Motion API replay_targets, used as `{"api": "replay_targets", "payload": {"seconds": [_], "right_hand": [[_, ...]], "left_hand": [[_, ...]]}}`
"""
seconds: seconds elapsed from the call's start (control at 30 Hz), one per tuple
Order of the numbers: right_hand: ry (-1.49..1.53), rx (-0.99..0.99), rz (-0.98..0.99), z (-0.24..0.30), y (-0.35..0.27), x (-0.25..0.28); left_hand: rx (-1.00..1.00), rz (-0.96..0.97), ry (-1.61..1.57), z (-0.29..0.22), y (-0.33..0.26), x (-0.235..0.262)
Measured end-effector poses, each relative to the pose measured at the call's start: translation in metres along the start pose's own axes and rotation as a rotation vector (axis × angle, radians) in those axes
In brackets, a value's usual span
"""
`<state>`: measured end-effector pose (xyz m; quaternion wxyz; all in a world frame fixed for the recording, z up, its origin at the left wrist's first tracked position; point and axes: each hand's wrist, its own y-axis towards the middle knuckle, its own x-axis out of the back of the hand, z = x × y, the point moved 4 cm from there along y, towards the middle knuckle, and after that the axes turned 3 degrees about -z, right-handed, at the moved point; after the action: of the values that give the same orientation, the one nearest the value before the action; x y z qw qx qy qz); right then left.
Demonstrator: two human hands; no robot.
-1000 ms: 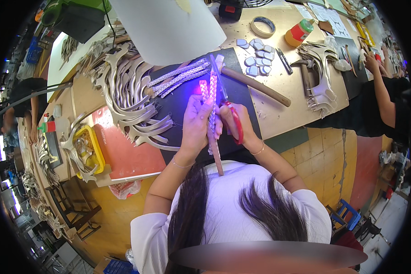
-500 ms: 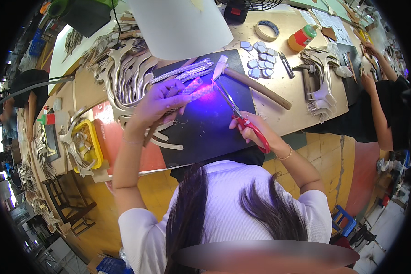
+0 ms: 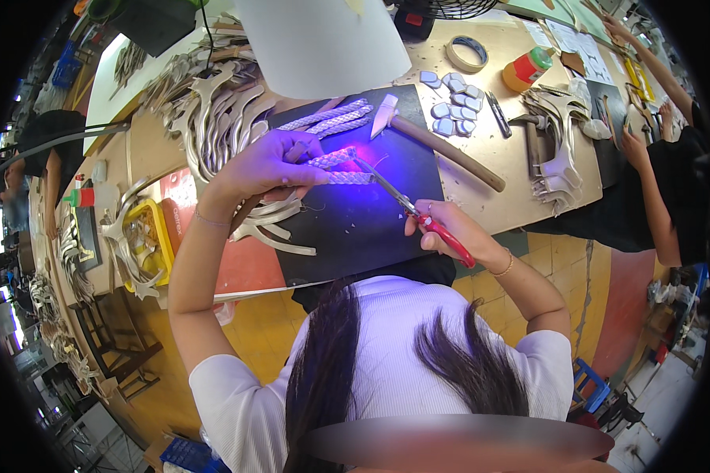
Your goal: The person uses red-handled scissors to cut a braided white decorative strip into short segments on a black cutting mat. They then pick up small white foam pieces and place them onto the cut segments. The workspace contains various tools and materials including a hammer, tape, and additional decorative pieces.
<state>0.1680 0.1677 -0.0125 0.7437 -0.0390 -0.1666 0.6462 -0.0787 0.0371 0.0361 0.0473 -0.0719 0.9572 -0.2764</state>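
Over the black mat (image 3: 355,232), my left hand (image 3: 272,167) is closed around a pale braided strap (image 3: 335,159). Two ends of braid stick out past its fingers to the right, lit purple and red. My right hand (image 3: 450,223) grips red-handled scissors (image 3: 401,200), whose narrow blades point up-left with the tips by the upper strap end. Whether the tips touch the braid I cannot tell. Several more braided straps (image 3: 335,120) lie on the mat just beyond, beside a wooden-handled hammer (image 3: 450,154).
A white lamp shade (image 3: 323,47) overhangs the far side. Curved pale strap pieces (image 3: 221,118) are heaped at left, near a yellow tray (image 3: 164,236). Grey tabs (image 3: 454,106), a tape roll (image 3: 467,55) and a glue bottle (image 3: 526,69) sit at right. A co-worker's arm (image 3: 647,173) is farther right.
My left hand has shifted slightly left and turned, so two braid ends now show separately. The scissors have moved slightly down and right, their tips now lower and left of the hammer head.
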Motion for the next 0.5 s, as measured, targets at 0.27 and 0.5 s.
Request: {"api": "replay_targets", "payload": {"seconds": [0.27, 0.5], "right_hand": [[-0.091, 0.074, 0.027, -0.0042, 0.0016, 0.0006], [-0.11, 0.149, 0.04, -0.0083, 0.0018, 0.0001]], "left_hand": [[0.003, -0.012, -0.022, 0.0021, 0.0013, 0.0014], [-0.007, -0.008, 0.016, 0.0011, 0.0022, 0.0031]]}}
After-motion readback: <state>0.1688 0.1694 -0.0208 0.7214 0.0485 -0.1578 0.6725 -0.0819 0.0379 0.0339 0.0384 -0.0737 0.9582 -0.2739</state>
